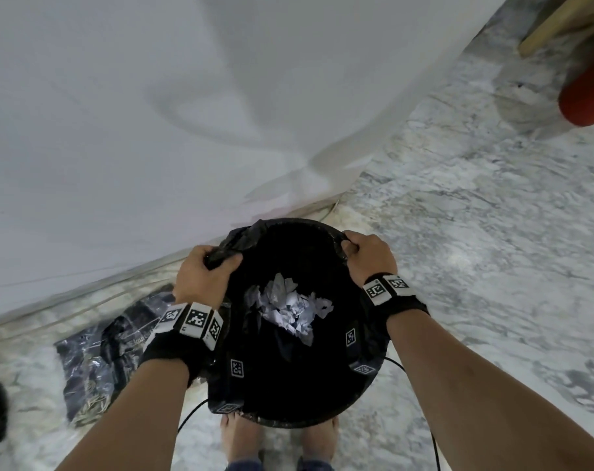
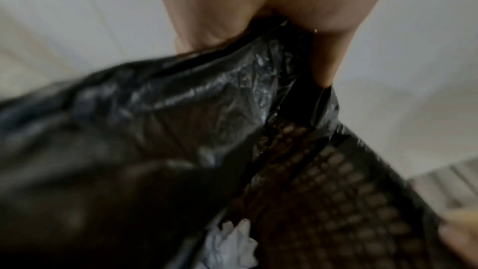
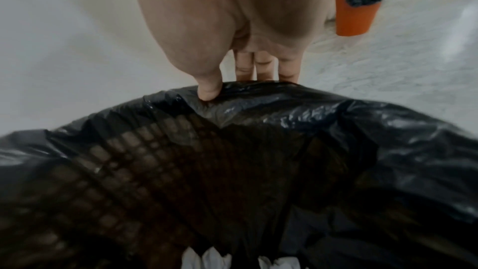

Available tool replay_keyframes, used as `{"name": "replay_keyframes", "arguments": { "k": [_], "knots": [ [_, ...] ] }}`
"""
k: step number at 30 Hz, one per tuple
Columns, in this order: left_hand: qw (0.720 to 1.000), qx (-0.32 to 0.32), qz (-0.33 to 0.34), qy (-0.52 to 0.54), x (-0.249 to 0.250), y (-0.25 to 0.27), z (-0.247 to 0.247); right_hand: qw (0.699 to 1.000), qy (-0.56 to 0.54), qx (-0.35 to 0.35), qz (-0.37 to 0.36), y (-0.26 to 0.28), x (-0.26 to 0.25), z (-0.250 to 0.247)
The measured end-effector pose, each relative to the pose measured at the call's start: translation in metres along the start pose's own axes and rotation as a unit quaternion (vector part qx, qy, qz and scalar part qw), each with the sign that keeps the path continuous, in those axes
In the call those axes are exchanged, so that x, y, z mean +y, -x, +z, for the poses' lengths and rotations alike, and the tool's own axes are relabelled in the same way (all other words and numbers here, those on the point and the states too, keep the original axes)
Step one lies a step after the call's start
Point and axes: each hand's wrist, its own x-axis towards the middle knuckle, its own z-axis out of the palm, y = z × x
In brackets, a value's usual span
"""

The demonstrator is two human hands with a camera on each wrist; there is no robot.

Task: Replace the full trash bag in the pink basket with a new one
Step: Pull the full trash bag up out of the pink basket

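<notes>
Both arms reach down to the thin black trash bag (image 1: 288, 253) in the basket (image 1: 282, 424) on the floor, left hand (image 1: 205, 277) squeezing a bunched edge, right hand (image 1: 368, 258) pinching the far rim; crumpled paper (image 1: 290, 309) looks light, so lift by the edges gently.

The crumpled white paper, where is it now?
In the head view, the crumpled white paper lies inside the black trash bag, between the left hand and right hand gripping its rim.

Basket (image 1: 288, 423) colour hidden — bag (image 1: 288, 246) blurred
</notes>
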Motion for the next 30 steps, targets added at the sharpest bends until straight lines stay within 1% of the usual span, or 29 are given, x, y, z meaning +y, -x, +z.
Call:
{"name": "replay_keyframes", "arguments": {
  "k": [1, 2, 3, 4, 6, 8, 10, 12, 13, 15, 16, 17, 19, 20, 21, 22, 23, 24, 25, 27, 28, 29, 30],
  "knots": [
    [0.997, 0.015, 0.005, -0.077, 0.000, 0.002, 0.002, 1.000, 0.004, 0.002, -0.002, 0.000, -0.001, 0.000],
    [0.995, 0.034, 0.014, -0.092, 0.001, 0.002, 0.003, 1.000, 0.006, 0.003, -0.003, 0.000, -0.003, 0.000],
    [0.998, 0.037, 0.025, -0.054, 0.002, 0.003, 0.004, 1.000, 0.007, 0.003, -0.003, 0.001, -0.005, -0.001],
    [0.999, 0.024, 0.036, 0.014, 0.003, 0.005, 0.005, 1.000, 0.008, 0.002, -0.001, 0.001, -0.006, -0.001],
    [0.991, -0.023, 0.046, 0.123, 0.008, 0.011, 0.006, 1.000, 0.009, 0.003, 0.007, 0.001, -0.005, 0.000],
    [0.981, -0.081, 0.060, 0.165, 0.014, 0.018, 0.009, 1.000, 0.015, 0.003, 0.016, 0.000, -0.001, 0.000],
    [0.976, -0.125, 0.056, 0.171, 0.020, 0.022, 0.010, 0.999, 0.027, -0.003, 0.023, -0.001, 0.001, 0.000],
    [0.975, -0.136, 0.032, 0.171, 0.017, 0.021, 0.013, 0.999, 0.034, -0.008, 0.026, -0.001, 0.001, -0.002],
    [0.979, -0.134, 0.025, 0.152, 0.013, 0.018, 0.015, 0.999, 0.035, -0.009, 0.026, -0.001, 0.000, -0.003],
    [0.989, -0.133, 0.023, 0.058, 0.009, 0.017, 0.014, 0.999, 0.039, -0.017, 0.024, -0.001, -0.002, -0.006],
    [0.991, -0.127, 0.034, -0.002, 0.008, 0.018, 0.013, 0.999, 0.045, -0.021, 0.023, -0.001, -0.004, -0.007],
    [0.992, -0.103, 0.059, -0.052, 0.010, 0.020, 0.011, 0.998, 0.049, -0.023, 0.023, 0.000, -0.005, -0.008],
    [0.988, -0.018, 0.113, -0.100, 0.016, 0.026, 0.007, 0.998, 0.060, -0.019, 0.018, 0.001, -0.008, -0.009],
    [0.985, 0.027, 0.128, -0.114, 0.020, 0.029, 0.005, 0.998, 0.066, -0.014, 0.016, 0.003, -0.010, -0.008],
    [0.982, 0.054, 0.130, -0.127, 0.022, 0.030, 0.004, 0.997, 0.069, -0.010, 0.014, 0.004, -0.011, -0.007],
    [0.981, 0.055, 0.121, -0.144, 0.023, 0.032, 0.006, 0.998, 0.069, -0.004, 0.013, 0.006, -0.013, -0.005],
    [0.977, 0.036, 0.107, -0.179, 0.022, 0.035, 0.009, 0.998, 0.065, 0.000, 0.015, 0.007, -0.014, -0.003],
    [0.966, 0.004, 0.111, -0.234, 0.022, 0.040, 0.013, 0.998, 0.060, 0.004, 0.017, 0.008, -0.016, -0.001],
    [0.945, -0.036, 0.137, -0.296, 0.020, 0.044, 0.019, 0.998, 0.061, 0.006, 0.016, 0.009, -0.017, 0.001],
    [0.887, -0.129, 0.225, -0.381, 0.020, 0.057, 0.033, 0.997, 0.075, 0.012, 0.003, 0.010, -0.021, 0.007],
    [0.862, -0.176, 0.272, -0.390, 0.021, 0.063, 0.041, 0.996, 0.084, 0.013, -0.006, 0.011, -0.023, 0.009],
    [0.846, -0.220, 0.310, -0.373, 0.025, 0.069, 0.050, 0.996, 0.092, 0.015, -0.010, 0.011, -0.026, 0.012],
    [0.850, -0.257, 0.334, -0.318, 0.031, 0.075, 0.057, 0.995, 0.096, 0.014, -0.012, 0.010, -0.029, 0.013]
  ]
}}
